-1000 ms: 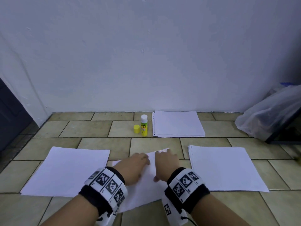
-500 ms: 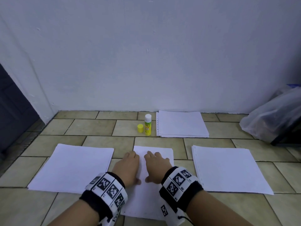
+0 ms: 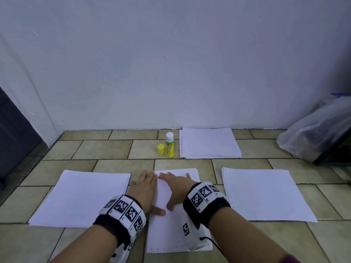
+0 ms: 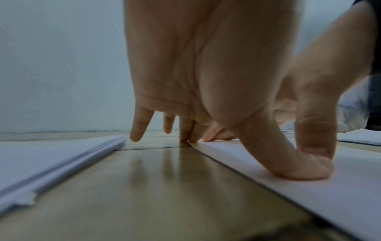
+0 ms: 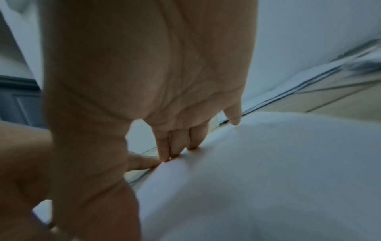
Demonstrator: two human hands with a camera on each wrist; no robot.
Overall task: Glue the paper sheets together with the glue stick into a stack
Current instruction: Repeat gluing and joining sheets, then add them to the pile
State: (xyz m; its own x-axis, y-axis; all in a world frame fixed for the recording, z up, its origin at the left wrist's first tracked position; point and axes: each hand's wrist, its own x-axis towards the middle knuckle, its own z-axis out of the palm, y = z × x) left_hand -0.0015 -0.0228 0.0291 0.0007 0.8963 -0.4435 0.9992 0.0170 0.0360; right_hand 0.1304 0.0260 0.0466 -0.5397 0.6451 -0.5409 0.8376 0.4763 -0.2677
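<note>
A white sheet (image 3: 176,230) lies on the tiled floor in front of me, lengthwise. My left hand (image 3: 144,188) lies flat at its left edge, thumb (image 4: 292,164) pressing the paper (image 4: 309,192), fingertips on the tile by the edge. My right hand (image 3: 176,185) rests flat on the sheet, fingers straight, fingertips (image 5: 175,151) on the paper (image 5: 268,179). The yellow glue stick (image 3: 169,145) stands uncapped near the wall, its yellow cap (image 3: 160,149) beside it. Three paper stacks lie around: left (image 3: 83,198), right (image 3: 264,192), back (image 3: 209,142).
A white wall (image 3: 171,63) closes the back. A clear plastic bag (image 3: 319,133) over a dark object sits at the far right. A dark door or panel (image 3: 13,133) stands at the left. Bare tile (image 3: 106,149) lies between the stacks.
The middle sheet has turned from askew to straight, lengthwise. Both hands have slid forward along it and flattened, the fingers now spread straight near its far end.
</note>
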